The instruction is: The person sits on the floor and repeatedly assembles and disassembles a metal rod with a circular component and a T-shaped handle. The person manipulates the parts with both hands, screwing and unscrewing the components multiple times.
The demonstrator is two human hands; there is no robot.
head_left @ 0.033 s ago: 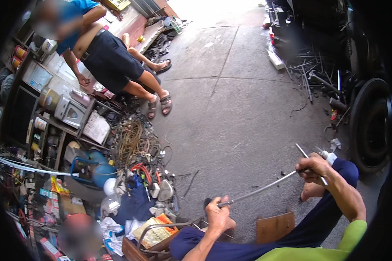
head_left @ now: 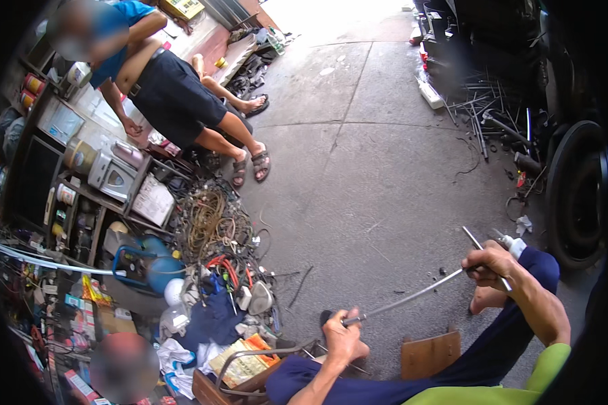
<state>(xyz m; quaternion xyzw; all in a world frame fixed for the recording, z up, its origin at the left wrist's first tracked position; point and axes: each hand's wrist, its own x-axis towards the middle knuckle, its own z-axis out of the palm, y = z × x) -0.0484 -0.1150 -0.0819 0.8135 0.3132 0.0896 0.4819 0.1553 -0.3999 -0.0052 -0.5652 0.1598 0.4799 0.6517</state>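
Observation:
Low in front of me, a thin grey cable with a slight bend runs between my hands. My left hand is closed round its thicker metal end piece, the thumb lying along it. My right hand is closed at the cable's other end. A straight metal rod also passes through the right fist, sticking out above and below it. Whatever joins rod and cable is hidden by the fingers. Both hands are held over the gap between my knees.
Below my hands is a small wooden board. Tangled wires and a blue tank lie at left. A person in dark shorts stands at far left. Metal rods and a wheel are on the right.
The whole view has shifted slightly, with things appearing a little to the right and lower. Both hands keep the same hold on cable and rod.

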